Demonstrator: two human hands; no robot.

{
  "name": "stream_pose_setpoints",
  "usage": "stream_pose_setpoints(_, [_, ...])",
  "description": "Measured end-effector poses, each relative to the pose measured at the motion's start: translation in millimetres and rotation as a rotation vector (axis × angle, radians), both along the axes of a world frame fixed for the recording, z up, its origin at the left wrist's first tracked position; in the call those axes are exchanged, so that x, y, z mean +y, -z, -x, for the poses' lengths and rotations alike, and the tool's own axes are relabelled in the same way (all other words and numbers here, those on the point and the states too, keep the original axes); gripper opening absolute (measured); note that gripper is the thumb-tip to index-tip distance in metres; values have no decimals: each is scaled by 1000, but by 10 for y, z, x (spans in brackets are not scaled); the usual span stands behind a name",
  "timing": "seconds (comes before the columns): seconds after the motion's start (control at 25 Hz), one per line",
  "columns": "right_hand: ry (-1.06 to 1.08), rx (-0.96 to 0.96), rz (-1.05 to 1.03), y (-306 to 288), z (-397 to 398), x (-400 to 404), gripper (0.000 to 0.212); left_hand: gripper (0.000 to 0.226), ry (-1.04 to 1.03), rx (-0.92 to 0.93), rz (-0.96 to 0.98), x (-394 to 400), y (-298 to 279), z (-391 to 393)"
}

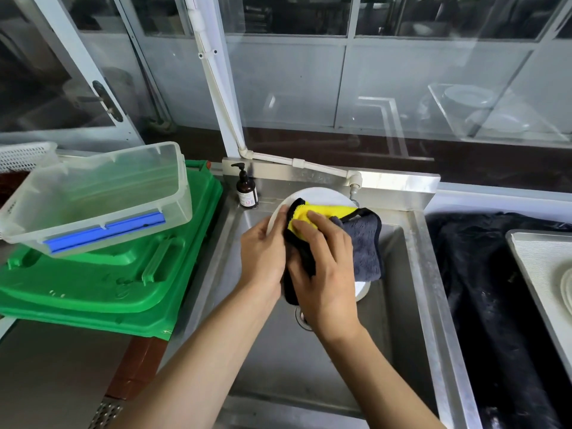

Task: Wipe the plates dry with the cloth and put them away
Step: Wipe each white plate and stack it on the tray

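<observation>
A white plate (pixel 322 196) is held tilted over the steel sink (pixel 411 261). My left hand (pixel 263 255) grips the plate's left rim. My right hand (pixel 322 267) presses a yellow and grey cloth (pixel 362 243) with black edging flat against the plate's face. The cloth covers most of the plate; only the plate's top edge and a small part at the lower right show. More white plates (pixel 566 286) lie on a metal tray (pixel 532 261) at the far right edge.
A clear plastic bin (pixel 93 199) with a blue clip rests on green plastic lids (pixel 123 280) to the left. A brown pump bottle (pixel 246 188) stands at the sink's back left corner. A tap (pixel 354 184) juts out behind the plate. Black cloth (pixel 483 289) covers the right counter.
</observation>
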State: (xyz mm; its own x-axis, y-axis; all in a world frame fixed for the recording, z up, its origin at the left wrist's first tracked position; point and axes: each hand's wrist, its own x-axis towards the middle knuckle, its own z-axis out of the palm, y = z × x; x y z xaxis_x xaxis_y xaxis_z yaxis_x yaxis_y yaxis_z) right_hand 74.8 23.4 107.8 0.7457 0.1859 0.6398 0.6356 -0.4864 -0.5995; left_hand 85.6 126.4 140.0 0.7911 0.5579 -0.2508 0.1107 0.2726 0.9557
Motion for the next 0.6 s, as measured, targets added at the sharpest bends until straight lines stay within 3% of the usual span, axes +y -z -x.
stream_pose_setpoints(0.48, [-99,-249,163,553,310,-194,34,28,-67,44,155,71,-104,17])
stream_pose_setpoints(0.6, [-80,-212,156,617,292,-351,35,19,-121,101,193,111,-67,-25])
